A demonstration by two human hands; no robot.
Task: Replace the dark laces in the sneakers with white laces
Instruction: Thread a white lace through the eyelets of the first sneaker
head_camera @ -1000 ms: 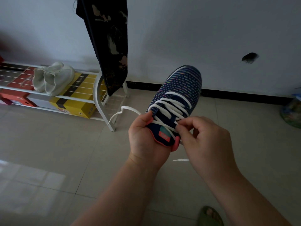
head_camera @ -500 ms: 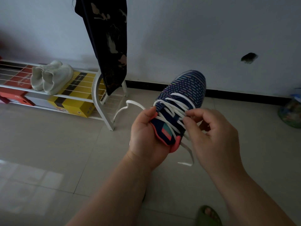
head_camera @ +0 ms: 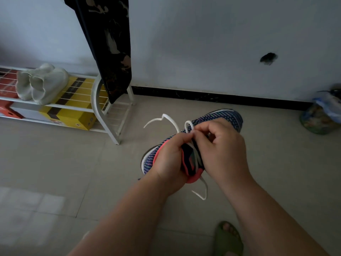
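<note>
A dark blue knit sneaker (head_camera: 228, 117) with multicoloured dashes and a pink collar is held in the air, toe pointing away to the right. My left hand (head_camera: 169, 161) grips its heel and collar from the left. My right hand (head_camera: 221, 150) lies over the tongue and pinches the white lace (head_camera: 188, 124), which stands up in a small loop at my fingertips. One free lace end (head_camera: 162, 118) arcs out to the left. The other lace end (head_camera: 202, 193) hangs below the heel. My right hand hides the laced eyelets.
A white wire shoe rack (head_camera: 99, 108) stands at the left with a pale pair of shoes (head_camera: 40, 84) on top and yellow (head_camera: 72, 117) and red boxes below. A dark patterned cloth (head_camera: 108, 48) hangs over it. A bag (head_camera: 321, 115) sits far right. A green slipper (head_camera: 228, 237) is below.
The sneaker has turned and dropped lower, its toe now pointing more to the right. My right hand has moved over the tongue and drawn the lace up into a small loop.
</note>
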